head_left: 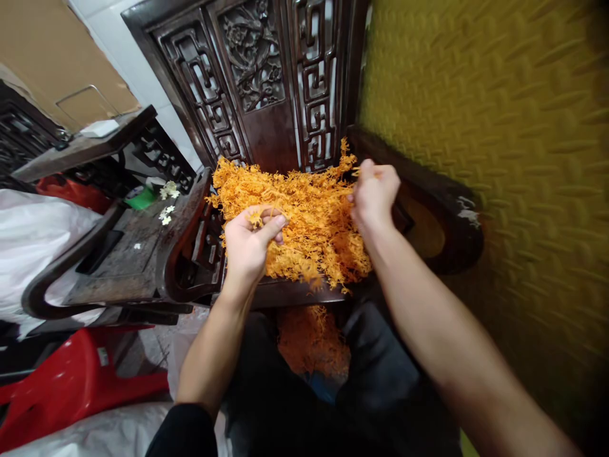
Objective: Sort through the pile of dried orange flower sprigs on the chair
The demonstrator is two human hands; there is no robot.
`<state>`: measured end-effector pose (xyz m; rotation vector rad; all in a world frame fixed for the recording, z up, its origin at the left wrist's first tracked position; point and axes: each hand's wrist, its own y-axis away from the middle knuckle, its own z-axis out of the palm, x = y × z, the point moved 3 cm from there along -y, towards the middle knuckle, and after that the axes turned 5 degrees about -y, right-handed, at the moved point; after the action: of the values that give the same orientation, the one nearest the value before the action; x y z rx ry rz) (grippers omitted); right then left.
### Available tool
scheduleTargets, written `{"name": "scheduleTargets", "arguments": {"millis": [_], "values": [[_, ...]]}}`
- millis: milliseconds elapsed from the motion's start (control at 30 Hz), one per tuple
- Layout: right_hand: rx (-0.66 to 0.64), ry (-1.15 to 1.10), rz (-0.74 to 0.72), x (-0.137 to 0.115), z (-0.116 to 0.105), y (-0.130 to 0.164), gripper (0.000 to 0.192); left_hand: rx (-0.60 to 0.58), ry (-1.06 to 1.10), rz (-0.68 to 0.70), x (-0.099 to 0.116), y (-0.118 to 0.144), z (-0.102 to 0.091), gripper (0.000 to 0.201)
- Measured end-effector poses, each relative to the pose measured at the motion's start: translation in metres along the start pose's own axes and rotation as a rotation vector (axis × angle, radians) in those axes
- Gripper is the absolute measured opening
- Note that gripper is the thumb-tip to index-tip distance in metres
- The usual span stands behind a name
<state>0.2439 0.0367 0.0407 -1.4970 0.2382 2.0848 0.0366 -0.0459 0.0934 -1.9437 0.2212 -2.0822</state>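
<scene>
A heap of thin orange strands (311, 216) lies on the seat of a dark carved wooden chair (266, 82). My left hand (251, 244) is at the heap's left edge, fingers pinched on a small tuft of the strands. My right hand (373, 193) is at the heap's upper right edge, fingers closed on some strands there. More orange strands (311, 339) sit lower down, between my knees, below the seat's front edge.
A second dark wooden chair (128, 247) stands to the left with small white flowers (167, 203) on its seat. A red plastic stool (71, 381) and white bags (33, 235) lie at the left. A yellow embossed wall (499, 127) fills the right.
</scene>
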Motion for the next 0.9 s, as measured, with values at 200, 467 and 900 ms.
{"name": "scheduleTargets", "arguments": {"millis": [200,467,900], "values": [[-0.284,-0.155,0.189,-0.004,0.005,0.009,0.021,0.041,-0.273,0.145,0.016,0.019,0.002,0.014],[-0.442,-0.107,0.008,-0.031,0.017,0.039,0.029,0.002,-0.608,0.236,0.008,0.020,-0.003,0.014],[-0.951,0.755,-0.568,-0.043,0.032,0.088,0.023,-0.363,-0.952,0.146,-0.016,0.010,-0.014,0.018]]}}
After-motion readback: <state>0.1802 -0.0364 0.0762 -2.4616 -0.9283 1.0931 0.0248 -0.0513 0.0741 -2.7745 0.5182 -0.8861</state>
